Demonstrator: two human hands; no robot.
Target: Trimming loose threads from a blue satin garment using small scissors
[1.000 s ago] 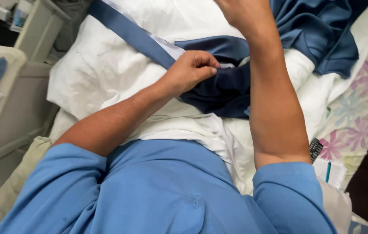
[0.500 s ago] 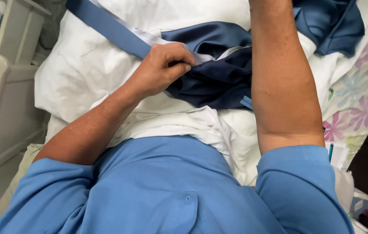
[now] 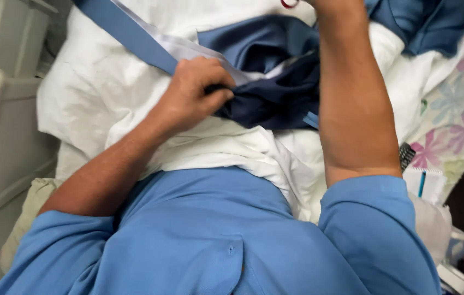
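My left hand (image 3: pixel 196 90) is shut on a bunched fold of dark blue fabric (image 3: pixel 275 82) that lies on a white cloth (image 3: pixel 95 98). A lighter blue band with a pale lining (image 3: pixel 128 33) runs diagonally from the top left down to that hand. My right forearm (image 3: pixel 352 109) stands upright over the fabric. My right hand (image 3: pixel 333 4) is cut off by the top edge, so its fingers are hidden. A small red loop (image 3: pixel 289 3) shows beside it. More blue fabric (image 3: pixel 423 24) lies at the top right.
A floral sheet (image 3: pixel 450 125) covers the right side. On it lie a small white notepad with a blue pen (image 3: pixel 423 186) and a dark ribbed object (image 3: pixel 406 155). Pale beige furniture (image 3: pixel 8 142) stands at the left. My blue shirt fills the bottom.
My right arm has risen, taking the hand out past the top edge. My left hand keeps its grip on the dark blue fabric and has shifted a little along it.
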